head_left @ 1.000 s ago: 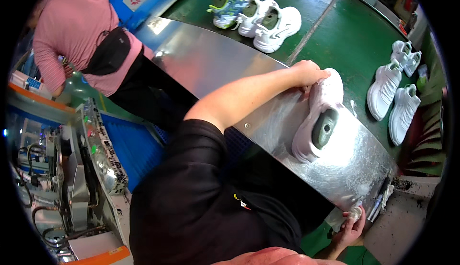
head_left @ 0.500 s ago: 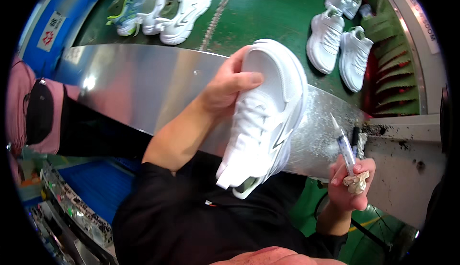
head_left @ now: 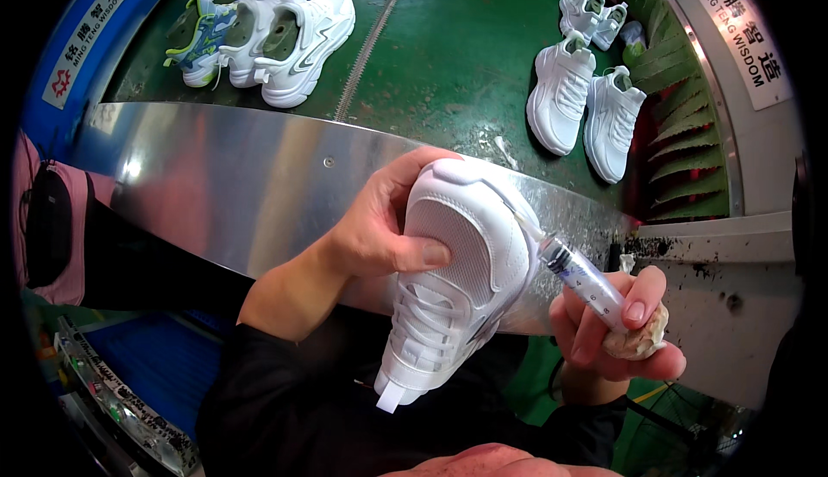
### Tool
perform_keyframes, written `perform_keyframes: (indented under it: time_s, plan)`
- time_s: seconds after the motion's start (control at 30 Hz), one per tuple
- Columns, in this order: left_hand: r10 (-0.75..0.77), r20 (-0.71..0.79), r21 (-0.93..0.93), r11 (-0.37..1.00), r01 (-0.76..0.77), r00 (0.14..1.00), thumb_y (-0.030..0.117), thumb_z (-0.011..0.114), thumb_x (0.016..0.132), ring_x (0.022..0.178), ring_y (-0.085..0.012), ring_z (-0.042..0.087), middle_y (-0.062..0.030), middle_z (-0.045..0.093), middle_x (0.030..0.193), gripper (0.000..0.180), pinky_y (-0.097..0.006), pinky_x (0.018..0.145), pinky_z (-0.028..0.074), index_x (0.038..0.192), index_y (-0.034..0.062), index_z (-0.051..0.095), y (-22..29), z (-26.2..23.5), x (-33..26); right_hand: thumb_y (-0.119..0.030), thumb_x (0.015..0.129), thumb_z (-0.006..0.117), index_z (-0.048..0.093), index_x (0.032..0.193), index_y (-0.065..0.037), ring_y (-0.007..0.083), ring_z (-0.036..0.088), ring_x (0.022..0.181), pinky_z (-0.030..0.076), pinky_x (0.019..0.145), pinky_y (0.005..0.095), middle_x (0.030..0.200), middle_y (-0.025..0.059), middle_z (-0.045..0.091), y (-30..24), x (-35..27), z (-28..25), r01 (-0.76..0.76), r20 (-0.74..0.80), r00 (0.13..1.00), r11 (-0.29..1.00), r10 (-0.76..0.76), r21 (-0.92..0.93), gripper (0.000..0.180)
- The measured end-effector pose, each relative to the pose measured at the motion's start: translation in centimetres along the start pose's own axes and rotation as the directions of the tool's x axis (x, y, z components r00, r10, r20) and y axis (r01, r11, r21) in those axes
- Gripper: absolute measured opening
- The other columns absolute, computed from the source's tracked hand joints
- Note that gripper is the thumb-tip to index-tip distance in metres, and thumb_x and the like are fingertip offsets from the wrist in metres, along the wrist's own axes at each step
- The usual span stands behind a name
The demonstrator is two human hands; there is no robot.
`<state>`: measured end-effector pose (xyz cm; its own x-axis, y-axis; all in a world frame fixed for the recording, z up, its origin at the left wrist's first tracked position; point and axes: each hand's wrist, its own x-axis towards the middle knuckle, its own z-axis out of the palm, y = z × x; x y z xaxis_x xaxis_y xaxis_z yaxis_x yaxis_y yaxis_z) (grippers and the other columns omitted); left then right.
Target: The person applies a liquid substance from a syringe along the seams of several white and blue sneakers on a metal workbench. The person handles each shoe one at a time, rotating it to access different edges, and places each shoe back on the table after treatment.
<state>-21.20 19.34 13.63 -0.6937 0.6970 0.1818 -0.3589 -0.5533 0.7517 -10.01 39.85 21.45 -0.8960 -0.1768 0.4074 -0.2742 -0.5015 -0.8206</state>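
Note:
A white lace-up sneaker (head_left: 457,253) is gripped at its toe end by my left hand (head_left: 379,222), thumb pressed on the mesh upper. Its heel tab hangs toward my body. My right hand (head_left: 608,330) holds a clear plastic syringe (head_left: 589,287) with dark markings. The syringe's tip meets the seam between the sneaker's upper and sole, on the right side of the toe. A crumpled beige wad (head_left: 640,336) is also tucked in my right hand, around the syringe's rear end.
A metal ledge (head_left: 233,179) borders the green conveyor belt (head_left: 431,72). White sneakers (head_left: 315,41) and a blue-green one (head_left: 197,41) stand at far left; more white sneakers (head_left: 565,93) at far right, beside green strip flaps (head_left: 690,136). A person in pink (head_left: 65,235) is at left.
My right hand has come up and left, bringing the syringe tip to the sneaker's edge. The sneaker has moved slightly lower and left in the view, and its toe is turned.

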Motion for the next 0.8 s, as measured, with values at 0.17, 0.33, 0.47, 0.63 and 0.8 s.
perform_keyframes:
  time_s: [0.17, 0.33, 0.47, 0.63, 0.8]
  plan:
    - [0.013, 0.006, 0.087, 0.996, -0.013, 1.0, 0.016, 0.084, 0.056, 0.102, -0.0166, 0.057, -0.0074, 0.058, 0.109, 0.077, -0.03, 0.089, 0.045, 0.122, 0.0027, 0.046, 0.3, 0.3, -0.2, -0.057, 0.085, 0.055, 0.047, 0.106, -0.013, 0.0084, 0.034, 0.045, 0.026, 0.037, 0.0206, 0.059, 0.0067, 0.057, 0.4, 0.2, 0.2, -0.023, -0.024, 0.999, 0.998, 0.021, -0.054, 0.05]
    - [0.001, -0.038, 0.095, 0.996, 0.002, 0.999, 0.016, 0.084, 0.055, 0.102, -0.0164, 0.056, -0.0072, 0.058, 0.109, 0.078, -0.03, 0.088, 0.045, 0.122, 0.0022, 0.046, 0.6, 0.4, -0.5, -0.058, 0.086, 0.052, 0.047, 0.106, -0.012, 0.0084, 0.035, 0.042, 0.026, 0.037, 0.0213, 0.056, 0.0049, 0.055, 0.4, 0.7, 0.6, -0.026, -0.02, 1.0, 0.994, 0.024, -0.109, 0.05]
    - [-0.02, -0.056, 0.099, 0.995, 0.026, 0.998, 0.016, 0.083, 0.054, 0.1, -0.016, 0.057, -0.0072, 0.058, 0.109, 0.081, -0.029, 0.087, 0.045, 0.124, 0.0015, 0.045, 0.6, 0.3, -0.4, -0.058, 0.086, 0.052, 0.047, 0.105, -0.012, 0.0086, 0.034, 0.042, 0.025, 0.037, 0.0217, 0.056, 0.0052, 0.055, 0.1, 0.5, 0.4, -0.027, -0.019, 1.0, 0.993, 0.024, -0.119, 0.049]
    - [0.056, -0.008, 0.036, 0.998, -0.056, 0.998, 0.005, 0.076, 0.066, 0.103, -0.0135, 0.055, -0.0043, 0.059, 0.111, 0.068, -0.03, 0.091, 0.044, 0.126, 0.0042, 0.046, 0.2, -0.4, -0.3, -0.057, 0.085, 0.055, 0.048, 0.103, -0.012, 0.0091, 0.034, 0.044, 0.024, 0.038, 0.0226, 0.056, 0.0056, 0.054, 0.0, -0.8, -0.2, -0.053, -0.077, 0.996, 0.987, 0.042, -0.151, 0.049]
    - [0.006, -0.096, -0.012, 1.0, -0.007, 0.995, 0.006, 0.073, 0.067, 0.102, -0.016, 0.057, -0.0066, 0.06, 0.111, 0.064, -0.031, 0.091, 0.045, 0.125, 0.0031, 0.047, -0.1, -0.8, 0.0, -0.054, 0.077, 0.067, 0.055, 0.103, -0.007, 0.0157, 0.048, 0.059, 0.035, 0.053, 0.0256, 0.069, 0.0093, 0.057, 0.4, -3.3, -1.1, -0.103, -0.161, 0.982, 0.995, 0.099, -0.015, 0.055]
